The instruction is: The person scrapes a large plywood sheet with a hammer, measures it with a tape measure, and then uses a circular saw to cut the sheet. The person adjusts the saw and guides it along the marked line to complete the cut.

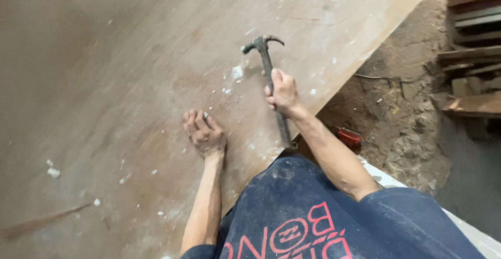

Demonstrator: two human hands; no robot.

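My right hand (pixel 283 92) grips the handle of a dark metal claw hammer (pixel 264 55), its head raised above a large brown plywood sheet (pixel 130 81). My left hand (pixel 203 133) rests on the sheet with curled fingers, pinching something small at its fingertips that is too small to identify. White specks and chips lie scattered on the wood around both hands.
The sheet's right edge (pixel 365 55) runs diagonally, with bare dirt ground (pixel 402 113) beyond it. A red-handled tool (pixel 348 136) lies on the dirt near my right forearm. Stacked wooden boards (pixel 472 39) stand at the upper right.
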